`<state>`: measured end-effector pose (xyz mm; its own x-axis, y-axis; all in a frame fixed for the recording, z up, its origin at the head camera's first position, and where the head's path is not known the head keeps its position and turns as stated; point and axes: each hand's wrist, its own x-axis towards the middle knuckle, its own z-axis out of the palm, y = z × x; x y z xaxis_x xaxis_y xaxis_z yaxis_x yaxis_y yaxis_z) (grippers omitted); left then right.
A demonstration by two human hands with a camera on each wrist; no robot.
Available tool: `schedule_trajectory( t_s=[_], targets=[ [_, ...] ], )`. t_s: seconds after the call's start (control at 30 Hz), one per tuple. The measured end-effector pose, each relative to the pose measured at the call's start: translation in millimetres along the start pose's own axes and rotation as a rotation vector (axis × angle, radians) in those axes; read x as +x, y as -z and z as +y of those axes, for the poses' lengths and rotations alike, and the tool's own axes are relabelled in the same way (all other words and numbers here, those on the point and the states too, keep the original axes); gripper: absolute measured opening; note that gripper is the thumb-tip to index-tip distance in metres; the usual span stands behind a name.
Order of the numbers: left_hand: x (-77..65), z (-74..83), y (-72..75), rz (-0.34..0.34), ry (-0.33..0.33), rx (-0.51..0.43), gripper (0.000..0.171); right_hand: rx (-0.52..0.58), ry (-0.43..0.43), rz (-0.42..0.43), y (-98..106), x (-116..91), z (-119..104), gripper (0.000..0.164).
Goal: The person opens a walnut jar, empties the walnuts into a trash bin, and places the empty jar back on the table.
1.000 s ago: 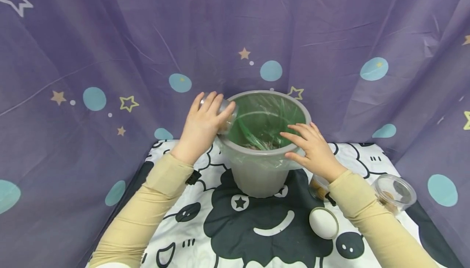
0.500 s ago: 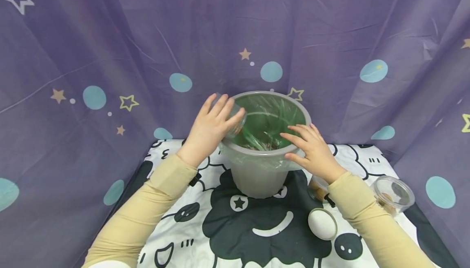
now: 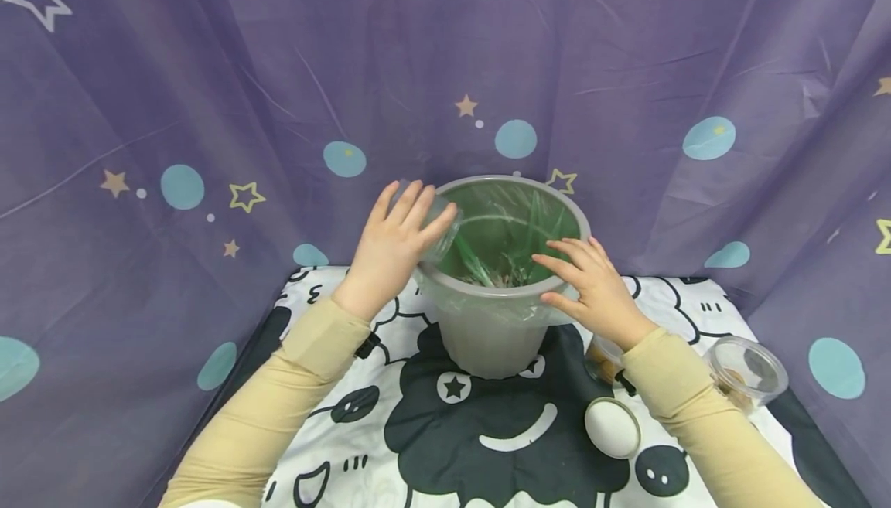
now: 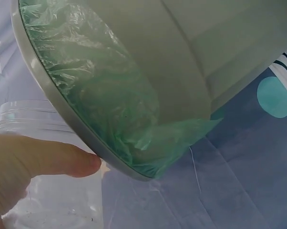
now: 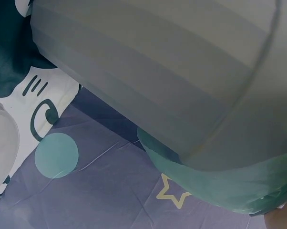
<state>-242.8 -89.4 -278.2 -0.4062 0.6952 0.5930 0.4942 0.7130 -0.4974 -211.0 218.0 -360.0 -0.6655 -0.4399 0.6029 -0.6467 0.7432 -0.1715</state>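
My left hand [image 3: 390,257] grips a clear plastic jar [image 3: 443,240], tipped at the left rim of a grey trash bin [image 3: 490,342]. In the left wrist view, only small specks show inside the jar [image 4: 62,205], and one digit lies across it with its tip right at the bin's rim. A green plastic bag [image 3: 539,233] lines the bin and folds over its rim; brown bits [image 3: 501,279] lie in the bottom. At the right rim is my right hand [image 3: 597,291], its fingers spread and extended over the edge.
A white round lid [image 3: 612,427] lies on the black-and-white patterned cloth [image 3: 445,438]. Two clear jars with brownish contents stand on the right: one jar [image 3: 604,359] partly behind the right wrist, another jar [image 3: 748,373] beyond the forearm. A purple curtain [image 3: 612,52] hangs behind.
My left hand moved right with the jar over the rim, then slightly back left. Brown contents seen in the jar earlier no longer show there. The right hand stayed on the rim.
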Motion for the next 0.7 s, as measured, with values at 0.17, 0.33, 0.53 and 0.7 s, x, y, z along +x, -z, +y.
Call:
schedule_trajectory(
  t_s=[0.17, 0.33, 0.53, 0.7],
  targets=[
    [-5.2, -2.8, -2.3, 0.053, 0.061, -0.034, 0.067, -0.004, 0.005, 0.007, 0, 0, 0, 0.062],
    [-12.2, -5.7, -5.1, 0.109, 0.132, -0.079, 0.064, -0.003, 0.008, 0.007, 0, -1, 0, 0.062],
    [-20.8, -8.4, -8.2, 0.137, 0.184, -0.120, 0.071, -0.002, 0.006, 0.005, -1, -1, 0, 0.061],
    [-27.2, -10.0, -9.9, 0.132, 0.222, -0.165, 0.079, 0.000, 0.006, 0.007, -1, 0, -1, 0.060]
  ],
)
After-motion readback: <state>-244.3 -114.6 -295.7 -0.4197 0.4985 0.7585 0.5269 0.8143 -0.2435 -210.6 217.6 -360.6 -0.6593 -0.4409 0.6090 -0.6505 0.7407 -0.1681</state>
